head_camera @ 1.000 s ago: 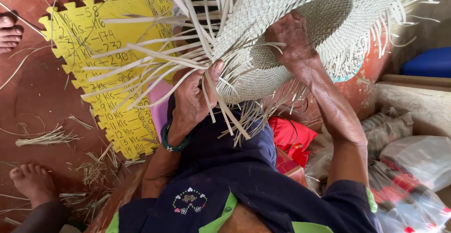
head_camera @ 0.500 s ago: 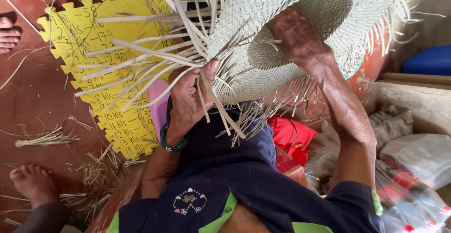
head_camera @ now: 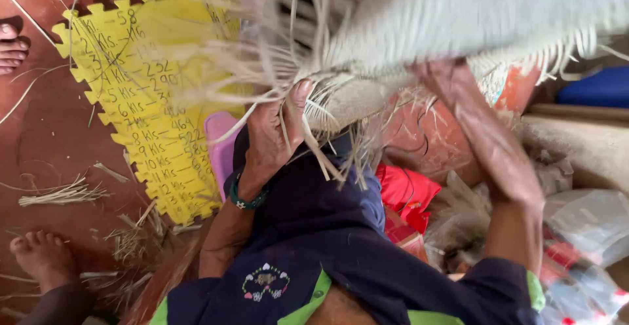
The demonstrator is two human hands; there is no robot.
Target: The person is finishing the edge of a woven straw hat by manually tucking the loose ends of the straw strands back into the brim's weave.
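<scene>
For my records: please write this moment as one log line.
left hand: grips loose straw strands | right hand: hidden behind blurred woven hat

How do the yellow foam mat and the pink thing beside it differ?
The yellow foam mat is large, with toothed edges and handwriting across it; the pink thing is small, plain and smooth-edged. The mat shows nearly whole, while the pink thing is half hidden behind the left hand. Both lie on the red floor.

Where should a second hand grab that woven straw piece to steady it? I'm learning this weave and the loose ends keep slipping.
Judging by its shape, grip the tightly woven body, coming from the right, not the fringe. The loose strands fan out leftward and bend freely, and the left hand already pinches them at the woven edge. The right hand is blurred, so its hold is unclear.
</scene>
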